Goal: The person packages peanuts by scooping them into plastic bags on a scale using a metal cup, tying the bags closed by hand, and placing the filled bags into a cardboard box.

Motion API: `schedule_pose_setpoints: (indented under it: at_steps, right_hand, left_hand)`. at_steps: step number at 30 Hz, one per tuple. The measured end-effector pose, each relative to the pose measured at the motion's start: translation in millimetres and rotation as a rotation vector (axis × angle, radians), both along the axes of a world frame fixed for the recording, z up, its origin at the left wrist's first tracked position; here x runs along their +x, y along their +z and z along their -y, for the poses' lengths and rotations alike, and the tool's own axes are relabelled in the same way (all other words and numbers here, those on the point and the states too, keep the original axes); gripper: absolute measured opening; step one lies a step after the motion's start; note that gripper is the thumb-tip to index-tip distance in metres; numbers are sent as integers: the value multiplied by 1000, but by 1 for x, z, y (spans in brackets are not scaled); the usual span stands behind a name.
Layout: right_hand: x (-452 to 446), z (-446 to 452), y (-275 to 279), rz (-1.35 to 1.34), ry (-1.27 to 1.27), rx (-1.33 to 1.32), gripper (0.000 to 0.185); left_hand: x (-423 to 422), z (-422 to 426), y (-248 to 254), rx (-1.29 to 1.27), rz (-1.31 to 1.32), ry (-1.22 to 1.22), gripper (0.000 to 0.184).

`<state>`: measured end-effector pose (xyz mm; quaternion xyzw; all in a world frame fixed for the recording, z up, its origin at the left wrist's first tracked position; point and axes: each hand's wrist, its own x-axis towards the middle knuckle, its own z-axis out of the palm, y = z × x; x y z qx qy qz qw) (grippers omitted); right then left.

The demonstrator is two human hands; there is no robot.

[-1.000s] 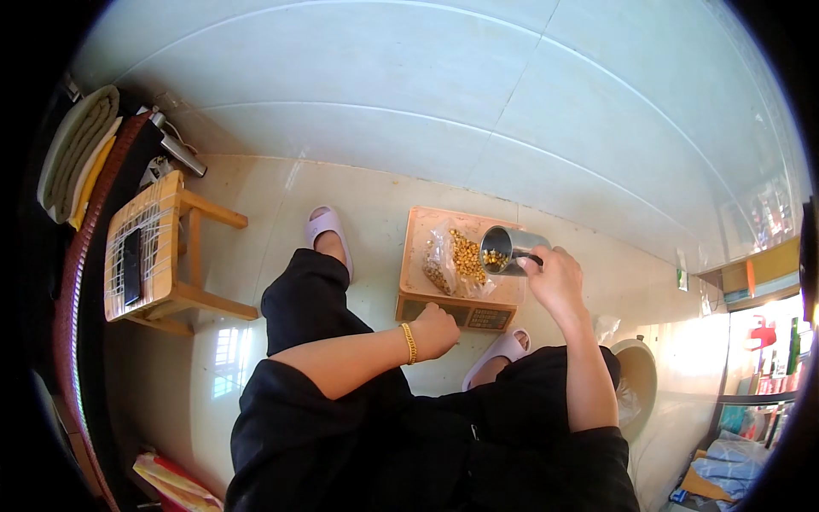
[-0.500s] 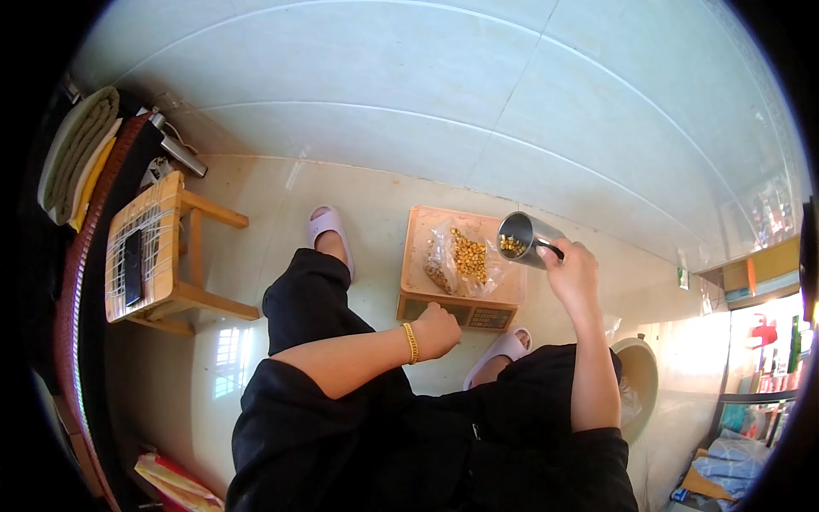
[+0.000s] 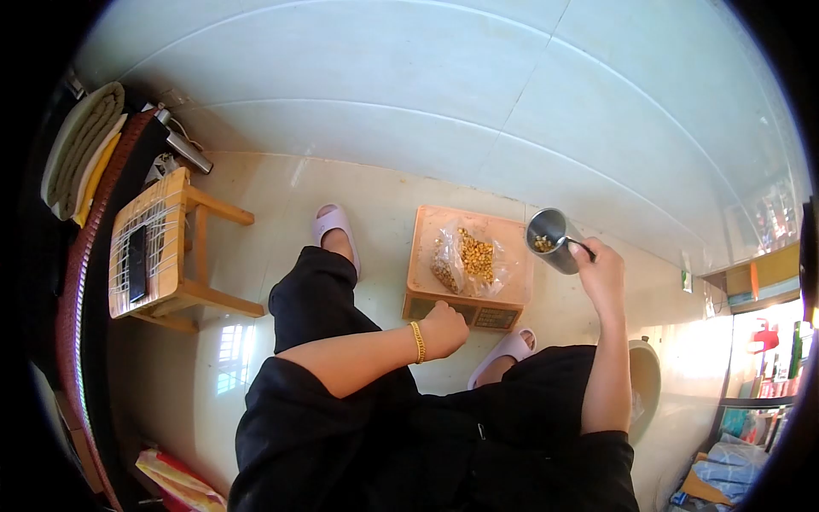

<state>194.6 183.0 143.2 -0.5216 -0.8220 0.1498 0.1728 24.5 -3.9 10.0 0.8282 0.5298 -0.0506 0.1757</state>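
Note:
My right hand (image 3: 603,275) grips the black handle of a metal cup (image 3: 557,247). Its mouth faces up and left, and some yellow kernels show inside. The cup is held beside the right edge of an orange weighing scale (image 3: 421,256). On the scale's platform lies a clear plastic bag of yellow corn kernels (image 3: 478,258), with a bag of paler, brownish pieces (image 3: 445,266) against its left side. My left hand (image 3: 444,331), with a gold bracelet at the wrist, is curled into a fist close to the scale's front panel. Nothing sticks out of that fist.
A wooden stool (image 3: 175,247) with a black phone (image 3: 137,263) on its woven seat stands at left. Folded cloths (image 3: 85,158) lie behind it. A pale bucket (image 3: 646,384) stands beside my right leg. The tiled wall (image 3: 409,85) rises behind the scale.
The metal cup in my right hand has moved a little to the right, away from the bags, and fewer kernels show in it. My left hand stays curled by the scale.

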Motion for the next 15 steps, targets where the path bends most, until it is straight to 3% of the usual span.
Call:
schedule_pose_setpoints:
  at_steps: [9, 12, 15]
  right_hand:
    - [49, -19, 17, -45, -215, -56, 26]
    - [79, -14, 20, -294, -333, -207, 26]
    - [139, -13, -1, -362, -353, -252, 23]
  left_hand:
    - [1, -2, 0, -12, 3, -24, 11]
    - [1, -2, -2, 4, 9, -8, 11]
    - [0, -1, 0, -3, 4, 4, 12]
